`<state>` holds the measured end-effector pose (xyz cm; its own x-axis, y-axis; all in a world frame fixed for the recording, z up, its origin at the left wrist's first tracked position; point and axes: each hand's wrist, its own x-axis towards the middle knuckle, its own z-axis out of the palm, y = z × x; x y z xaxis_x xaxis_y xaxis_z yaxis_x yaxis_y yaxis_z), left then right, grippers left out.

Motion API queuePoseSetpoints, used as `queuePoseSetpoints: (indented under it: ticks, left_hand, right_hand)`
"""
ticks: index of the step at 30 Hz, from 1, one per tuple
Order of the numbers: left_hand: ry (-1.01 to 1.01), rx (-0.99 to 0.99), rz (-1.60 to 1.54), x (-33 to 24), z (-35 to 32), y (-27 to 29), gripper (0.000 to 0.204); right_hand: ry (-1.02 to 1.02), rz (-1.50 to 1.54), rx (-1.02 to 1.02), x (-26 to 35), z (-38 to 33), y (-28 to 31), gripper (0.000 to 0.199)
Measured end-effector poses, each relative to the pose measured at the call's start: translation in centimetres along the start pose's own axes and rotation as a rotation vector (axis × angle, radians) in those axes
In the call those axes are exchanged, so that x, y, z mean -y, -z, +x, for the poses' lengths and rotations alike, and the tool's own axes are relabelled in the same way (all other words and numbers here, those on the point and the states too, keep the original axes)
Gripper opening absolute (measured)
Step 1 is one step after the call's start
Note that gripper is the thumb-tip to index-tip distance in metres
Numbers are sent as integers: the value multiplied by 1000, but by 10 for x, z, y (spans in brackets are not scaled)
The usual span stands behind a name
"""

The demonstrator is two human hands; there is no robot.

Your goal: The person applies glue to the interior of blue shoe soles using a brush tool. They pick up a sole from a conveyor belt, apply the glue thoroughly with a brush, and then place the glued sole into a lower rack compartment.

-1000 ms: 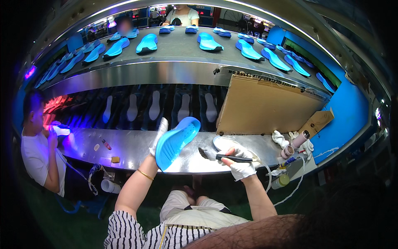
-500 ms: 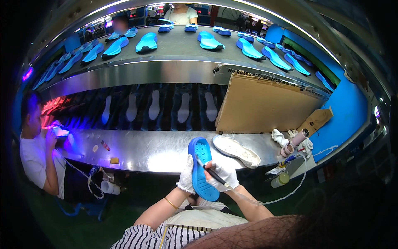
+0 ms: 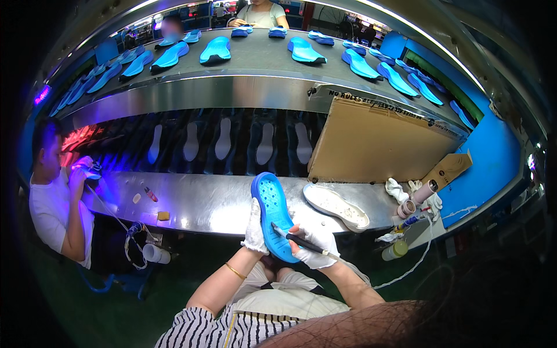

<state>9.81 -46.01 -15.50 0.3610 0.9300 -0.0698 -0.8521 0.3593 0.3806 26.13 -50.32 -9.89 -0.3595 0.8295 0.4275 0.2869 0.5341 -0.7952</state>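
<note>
My left hand (image 3: 255,231), in a white glove, grips the left edge of a blue shoe sole (image 3: 270,194), held tilted over the bench's front edge. Small round holes dot the sole's far part, and ridges line its near part. In my right hand (image 3: 318,243), gloved in white with bare fingertips, is a black-handled brush (image 3: 306,244) with a clear hose running from its rear end. The brush tip meets the sole's inner face around the middle. To the right, a white shoe sole (image 3: 336,207) lies on the metal bench (image 3: 226,200).
Blue soles (image 3: 214,50) stand on a conveyor belt (image 3: 255,55) at the back. A cardboard sheet (image 3: 377,142) leans at the right, near a pink flask (image 3: 425,190) and a green-lidded jar (image 3: 395,250). At left sits a co-worker (image 3: 58,191); a yellow block (image 3: 163,216) lies on the bench.
The held blue sole has moved farther away and slightly left. On it, the brush tip has shifted from the holed part toward the near end. The view has shifted a little.
</note>
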Motion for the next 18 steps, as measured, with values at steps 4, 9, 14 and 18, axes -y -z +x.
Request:
queuePoseSetpoints:
  ticks: [4, 9, 14, 18]
  left_hand:
    - [-5, 19, -22, -11, 5, -12, 70]
    - [-56, 69, -110, -18, -1, -26, 70]
    - [-119, 112, -82, 3, -14, -52, 82]
    - [-56, 253, -48, -3, -7, -36, 85]
  right_hand:
    - [136, -52, 92, 13, 2, -3, 24]
    - [-91, 203, 20, 18, 9, 18, 22]
    - [-87, 343, -148, 5, 10, 25, 14]
    - [-61, 449, -42, 15, 1, 10, 15]
